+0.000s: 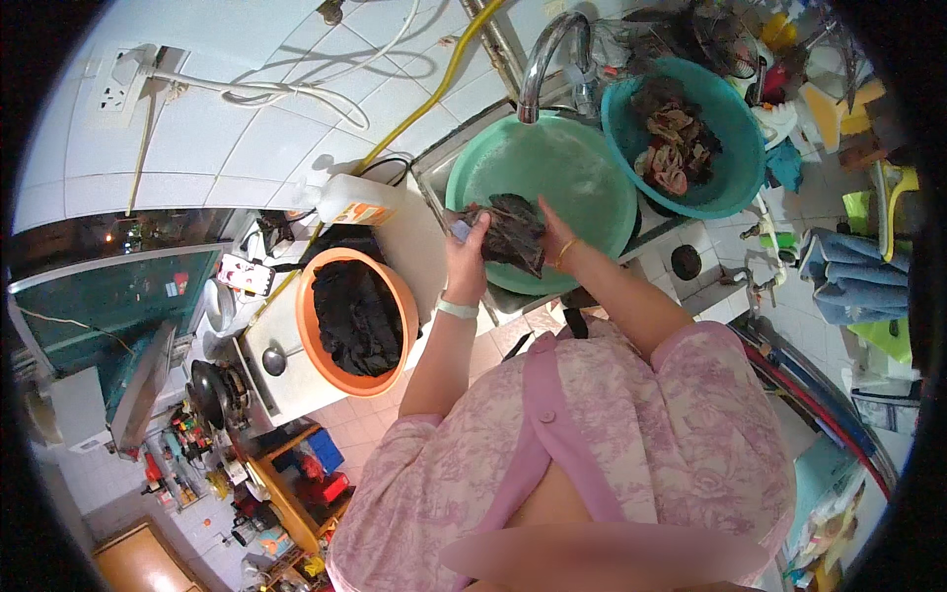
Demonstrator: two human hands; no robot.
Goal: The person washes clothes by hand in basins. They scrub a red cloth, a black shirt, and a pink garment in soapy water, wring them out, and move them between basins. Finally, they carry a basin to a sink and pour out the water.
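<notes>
My left hand [466, 255] grips a dark wet-looking cloth [514, 233], its thumb on top of the cloth. My right hand [556, 240] holds the other side of it, with some fingers hidden by the fabric. A small pale lilac piece [461, 230] shows beside my left fingers; I cannot tell what it is. Both hands are over a green plastic basin [473, 166] that stands in the sink and holds cloudy water [551, 159]. A chrome faucet [528, 96] arches over the basin's far rim.
On the right, a teal basin [732, 174] holds crumpled brown and dark fabric [673, 140]. To my left an orange basin [403, 296] contains black cloth [359, 318]. Behind it, a white plastic jug [359, 198] stands by the wall. A phone [245, 274] is mounted farther left.
</notes>
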